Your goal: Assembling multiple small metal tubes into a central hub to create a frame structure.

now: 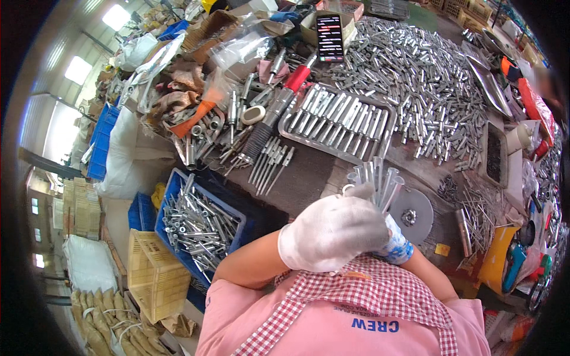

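lower centre: left hand (335,232) curled, right hand (396,242) mostly hidden | can't tell grips | metal tubes (389,187) bunched above, likely for alignment

head fisheye; left of pair; faces down; near shirt (332,338); workbench (304,177) beyond

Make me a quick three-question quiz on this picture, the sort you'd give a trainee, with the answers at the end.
1. How do the parts in the tray lie?
A) In a loose heap
B) Side by side in a row
C) In a single ring

2. True or false: from the person, the phone is farther off than the tray.

3. What bundle sticks up just beyond the left hand?

Key: 1. B; 2. True; 3. Tubes.
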Demonstrator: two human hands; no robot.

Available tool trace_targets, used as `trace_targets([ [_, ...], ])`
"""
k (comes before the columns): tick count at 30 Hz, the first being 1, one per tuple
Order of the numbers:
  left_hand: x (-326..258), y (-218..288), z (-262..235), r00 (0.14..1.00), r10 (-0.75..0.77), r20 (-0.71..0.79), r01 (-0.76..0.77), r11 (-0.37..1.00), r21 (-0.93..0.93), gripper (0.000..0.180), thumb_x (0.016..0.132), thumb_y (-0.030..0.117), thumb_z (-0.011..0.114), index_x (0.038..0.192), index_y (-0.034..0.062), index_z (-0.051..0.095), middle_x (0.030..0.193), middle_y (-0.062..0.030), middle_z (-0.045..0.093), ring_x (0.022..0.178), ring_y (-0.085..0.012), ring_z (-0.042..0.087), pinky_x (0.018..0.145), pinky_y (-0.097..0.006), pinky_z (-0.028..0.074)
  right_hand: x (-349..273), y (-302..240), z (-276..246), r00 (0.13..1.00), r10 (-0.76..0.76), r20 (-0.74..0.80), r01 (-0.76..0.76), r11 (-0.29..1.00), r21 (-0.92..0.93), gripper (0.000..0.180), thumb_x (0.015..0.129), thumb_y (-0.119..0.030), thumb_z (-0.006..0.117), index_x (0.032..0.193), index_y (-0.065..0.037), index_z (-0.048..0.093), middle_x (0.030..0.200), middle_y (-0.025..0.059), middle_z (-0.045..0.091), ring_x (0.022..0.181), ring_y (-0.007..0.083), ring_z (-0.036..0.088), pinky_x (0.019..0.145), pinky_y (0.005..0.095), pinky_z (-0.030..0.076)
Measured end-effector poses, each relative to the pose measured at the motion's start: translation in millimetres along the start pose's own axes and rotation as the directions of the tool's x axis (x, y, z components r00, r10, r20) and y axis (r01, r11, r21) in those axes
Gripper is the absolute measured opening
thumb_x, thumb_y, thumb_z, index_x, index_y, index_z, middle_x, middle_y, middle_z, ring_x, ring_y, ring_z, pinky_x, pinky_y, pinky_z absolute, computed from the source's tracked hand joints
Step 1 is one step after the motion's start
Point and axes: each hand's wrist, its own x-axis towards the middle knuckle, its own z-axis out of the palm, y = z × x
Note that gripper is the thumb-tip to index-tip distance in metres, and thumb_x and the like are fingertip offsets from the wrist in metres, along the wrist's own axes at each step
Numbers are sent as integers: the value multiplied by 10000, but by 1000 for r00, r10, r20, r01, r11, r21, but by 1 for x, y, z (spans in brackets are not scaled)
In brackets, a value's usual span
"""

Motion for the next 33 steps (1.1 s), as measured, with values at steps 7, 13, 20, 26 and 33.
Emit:
trace_targets([
  [7,0,9,-8,989,146,-10,-141,971,194,340,699,141,742,978,27,586,1027,-147,585,904,-303,608,771,-461,499,0,-24,12,990,95,102,-86,992,-91,540,706,-182,769,1172,-43,535,1131,59,571,1042,137,518,892,327,441],
  [13,-5,-3,3,993,117,-2,-114,979,171,387,699,181,762,989,-18,599,967,-112,617,814,-290,619,717,-373,508,-3,7,1,986,117,118,-131,984,118,541,733,-241,766,1186,-45,545,1141,89,585,1041,181,546,926,350,443],
  [20,-35,-28,-48,533,-179,-827,396,916,56,421,839,297,578,1120,-13,538,861,-124,587,750,-207,558,701,-285,454,-14,6,-16,895,-301,328,436,446,-781,423,789,-199,699,1154,-27,568,1110,137,579,982,267,568,873,369,464],
  [26,-59,-101,-54,288,-803,-521,831,-61,553,375,716,206,689,1040,41,595,933,-189,660,894,-343,635,814,-413,488,-16,-3,-9,978,-189,85,208,876,-435,437,758,-204,715,1131,-17,585,1123,145,573,995,275,557,855,363,462],
  [33,-56,-124,-52,230,-896,-379,698,-120,706,419,722,146,644,1102,13,528,929,-232,639,919,-374,615,818,-426,481,-13,3,-12,948,-285,139,317,842,-437,644,685,-130,765,1250,-48,467,1120,60,570,977,153,543,831,296,462],
])
